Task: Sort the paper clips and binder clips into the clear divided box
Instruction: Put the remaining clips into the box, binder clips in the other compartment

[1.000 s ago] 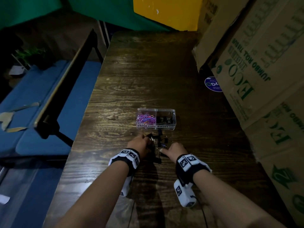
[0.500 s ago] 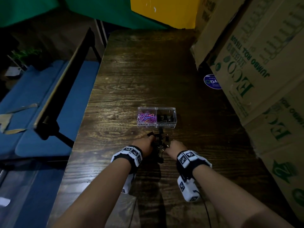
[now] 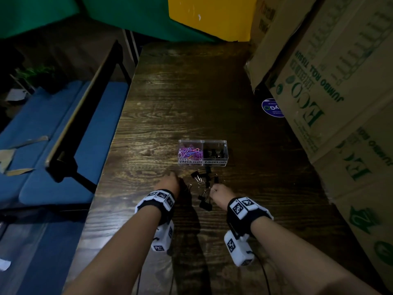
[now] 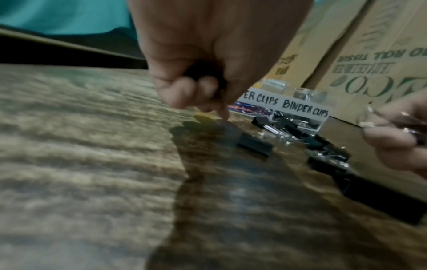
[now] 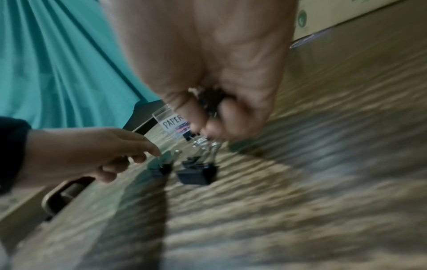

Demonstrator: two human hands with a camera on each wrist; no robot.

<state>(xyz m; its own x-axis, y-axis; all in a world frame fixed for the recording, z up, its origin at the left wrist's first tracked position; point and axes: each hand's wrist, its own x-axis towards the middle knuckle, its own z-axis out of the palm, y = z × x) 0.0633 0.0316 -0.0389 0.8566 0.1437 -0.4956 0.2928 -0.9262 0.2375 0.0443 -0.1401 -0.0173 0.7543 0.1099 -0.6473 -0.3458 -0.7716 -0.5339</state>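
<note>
The left hand (image 3: 169, 184) is low over the counter (image 3: 191, 99), fingers curled round something small and dark in the palm, as the left wrist view shows; one fingertip (image 4: 223, 114) reaches down to the wood beside a loose binder clip (image 4: 254, 146). What the dark thing is cannot be told through the blur. The right hand (image 3: 221, 193) is just right of the pile, fingers bunched round several black binder clips with silver handles, seen in its wrist view (image 5: 209, 102).

Between the two hands the binder clips (image 3: 204, 188) lie scattered on the counter, some touching, a few tipped on their sides. Just beyond them stands the box (image 3: 203, 163), clear, split into two. Its left half, labelled PAPER CLIPS, holds the paper clips (image 3: 189, 152), pink, purple and blue. Its right half, labelled BINDER CLIPS, holds black clips (image 3: 213, 153).

Cartons (image 3: 319, 81) printed in green are stacked along the right edge of the counter. A blue bench (image 3: 53, 135) runs along the left.
</note>
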